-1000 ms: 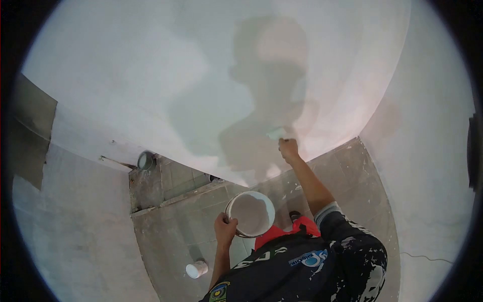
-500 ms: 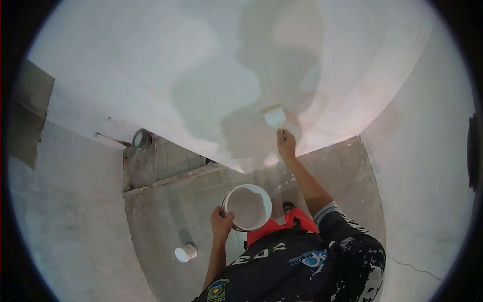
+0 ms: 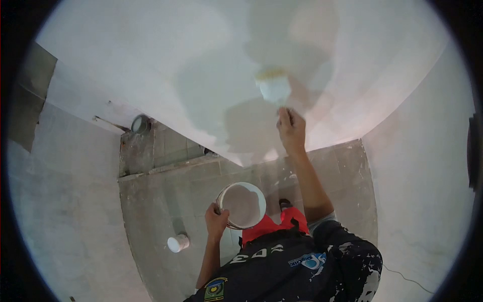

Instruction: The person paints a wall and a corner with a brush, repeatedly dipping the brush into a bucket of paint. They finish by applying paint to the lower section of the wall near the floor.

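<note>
My right hand (image 3: 292, 129) is closed around the handle of a wide paintbrush (image 3: 274, 89). Its pale head and yellowish bristles point up against the white wall (image 3: 211, 55); whether the tips touch is hard to tell. My left hand (image 3: 217, 220) grips the left rim of a white bucket (image 3: 263, 202), thumb over the edge. Pale paint (image 3: 241, 205) lies in the bucket, which hangs in front of my waist above the floor.
A small white tub (image 3: 178, 243) stands on the tiled floor (image 3: 196, 201) at lower left. Another round container (image 3: 140, 124) sits beyond a raised sill (image 3: 168, 168). Side walls rise left and right, and a thin cable (image 3: 408, 280) runs along the lower right.
My right hand has moved the paintbrush upward along the wall, arm stretched further. The bucket in my left hand appears slightly further left as the view shifts.
</note>
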### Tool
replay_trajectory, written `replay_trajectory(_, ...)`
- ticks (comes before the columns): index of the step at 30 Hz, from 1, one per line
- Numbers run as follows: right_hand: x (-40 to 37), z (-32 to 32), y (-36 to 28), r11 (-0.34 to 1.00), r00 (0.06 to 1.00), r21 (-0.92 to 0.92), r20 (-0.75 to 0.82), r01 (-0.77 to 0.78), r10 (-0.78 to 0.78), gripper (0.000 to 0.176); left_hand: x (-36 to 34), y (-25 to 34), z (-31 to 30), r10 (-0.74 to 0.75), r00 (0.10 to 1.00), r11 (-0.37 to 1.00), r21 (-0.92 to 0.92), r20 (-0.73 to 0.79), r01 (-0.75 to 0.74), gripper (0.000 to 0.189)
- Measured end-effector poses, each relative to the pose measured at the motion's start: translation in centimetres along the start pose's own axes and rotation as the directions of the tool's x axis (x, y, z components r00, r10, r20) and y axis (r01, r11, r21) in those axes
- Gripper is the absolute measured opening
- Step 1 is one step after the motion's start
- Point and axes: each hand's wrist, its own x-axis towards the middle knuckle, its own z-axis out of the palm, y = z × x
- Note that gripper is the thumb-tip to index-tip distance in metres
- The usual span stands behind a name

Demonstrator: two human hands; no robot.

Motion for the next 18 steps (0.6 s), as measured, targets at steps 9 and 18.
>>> replay_trajectory(9,-1.6,-0.8,12.3,0.905,0.994,-0.42,-0.054,0.062,-0.093,0.035,0.2,-0.4,-1.2,-0.01,1.0,1.0,0.008,0.013,0.01,0.024)
replay_trajectory(18,-2.4,-0.6,19.3,0.678,0.845,-0.511,-0.235,-0.529,0.481,0.039,0.2,0.2,-1.3,0.005,1.0,0.999,-0.034,0.015,-0.004,0.023)
